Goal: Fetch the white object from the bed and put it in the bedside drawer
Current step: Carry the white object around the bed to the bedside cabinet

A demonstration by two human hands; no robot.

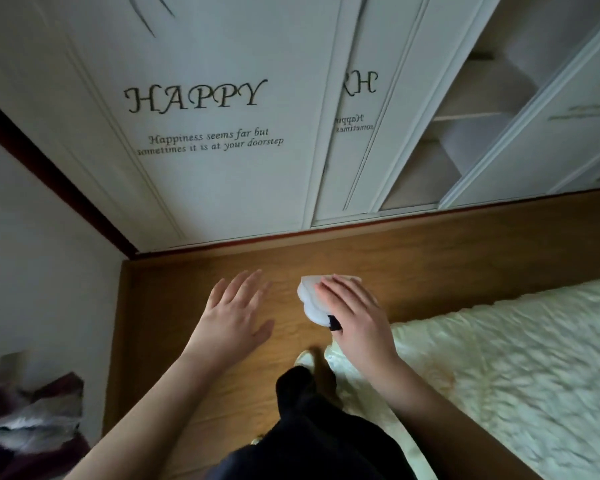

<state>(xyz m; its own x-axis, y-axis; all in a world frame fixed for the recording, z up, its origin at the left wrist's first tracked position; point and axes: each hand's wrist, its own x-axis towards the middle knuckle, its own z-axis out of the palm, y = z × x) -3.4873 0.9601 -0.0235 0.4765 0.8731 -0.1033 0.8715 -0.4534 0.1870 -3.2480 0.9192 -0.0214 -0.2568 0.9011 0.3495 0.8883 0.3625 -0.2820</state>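
Note:
My right hand grips the white object, a rounded lobed white piece with a small black part at its near end, and holds it in the air over the wooden floor. The hand sits just beyond the bed's near corner. My left hand hovers to the left of it, palm down, fingers spread, holding nothing. The bed with its cream quilted cover fills the lower right. No bedside drawer shows in this view.
White wardrobe doors with "HAPPY" lettering stand ahead; one door to the right is slid open onto bare shelves. A white wall is at left, with crumpled purple and grey cloth at the lower left. My dark trouser leg stands on the floor.

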